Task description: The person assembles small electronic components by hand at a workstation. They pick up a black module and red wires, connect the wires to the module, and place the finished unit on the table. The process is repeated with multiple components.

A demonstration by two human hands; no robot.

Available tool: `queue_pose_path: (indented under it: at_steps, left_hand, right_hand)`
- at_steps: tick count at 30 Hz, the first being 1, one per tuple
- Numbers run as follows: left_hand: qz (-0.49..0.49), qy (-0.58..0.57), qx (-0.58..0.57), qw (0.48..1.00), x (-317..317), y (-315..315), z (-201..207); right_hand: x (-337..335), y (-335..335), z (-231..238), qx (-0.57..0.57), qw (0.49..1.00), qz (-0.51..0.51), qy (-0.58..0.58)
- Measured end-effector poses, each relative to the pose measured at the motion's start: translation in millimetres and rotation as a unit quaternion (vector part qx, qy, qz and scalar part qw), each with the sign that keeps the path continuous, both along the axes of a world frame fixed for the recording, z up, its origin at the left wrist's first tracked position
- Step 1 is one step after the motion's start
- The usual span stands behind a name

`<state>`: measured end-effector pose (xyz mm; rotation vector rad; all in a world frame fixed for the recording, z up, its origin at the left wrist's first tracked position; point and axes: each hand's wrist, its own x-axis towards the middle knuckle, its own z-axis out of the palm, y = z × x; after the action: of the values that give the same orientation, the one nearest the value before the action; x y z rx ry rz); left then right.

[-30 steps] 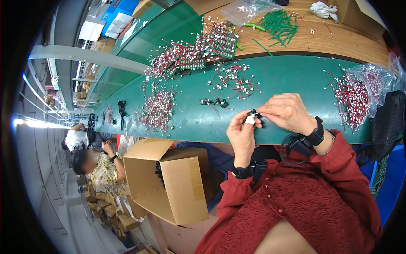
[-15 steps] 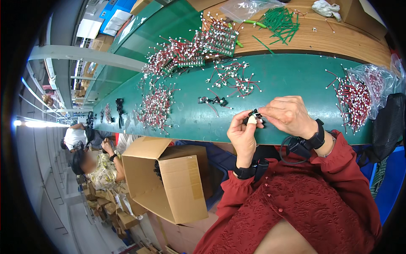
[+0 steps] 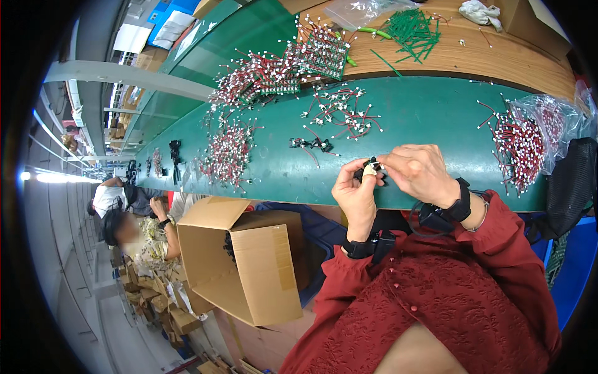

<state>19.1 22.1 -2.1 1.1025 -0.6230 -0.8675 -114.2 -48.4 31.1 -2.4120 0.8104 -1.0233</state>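
Observation:
Over the near edge of the green work surface (image 3: 280, 181), my left hand (image 3: 356, 201) pinches a small black plastic part (image 3: 374, 162) between thumb and fingers. A cream-coloured finger cot covers the tip of that thumb. My right hand (image 3: 418, 172) meets it from the right, its thumb and forefinger closed at the black part; whatever they grip is too small to make out. Just beyond my hands lie a couple of black parts with red wires (image 3: 316, 144). Farther back is a loose group of red-and-black wires with white connectors (image 3: 346, 115).
Green circuit boards with wires (image 3: 321, 57) are stacked at the back. Wire heaps lie at left (image 3: 229, 153) and right (image 3: 520, 149), the latter by a clear bag (image 3: 557, 128). An open cardboard box (image 3: 268, 268) stands below the left edge. Co-workers (image 3: 146, 243) sit farther left.
Both hands stay together at the black part, with only slight finger movement. The whole view has shifted a little. A co-worker's arm at the left has moved slightly.

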Motion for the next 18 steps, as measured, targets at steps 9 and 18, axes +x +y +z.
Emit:
queue_pose_path:
  at_steps: [9,18]
  left_hand:
    - [-0.04,0.065,0.027,0.997,3,-2,10]
    - [0.017,-0.083,0.073,0.994,67,17,24]
  right_hand:
    - [1,-10,-3,0.108,0.991,0.014,-0.075]
    - [3,-12,-1,0.259,0.958,-0.014,-0.126]
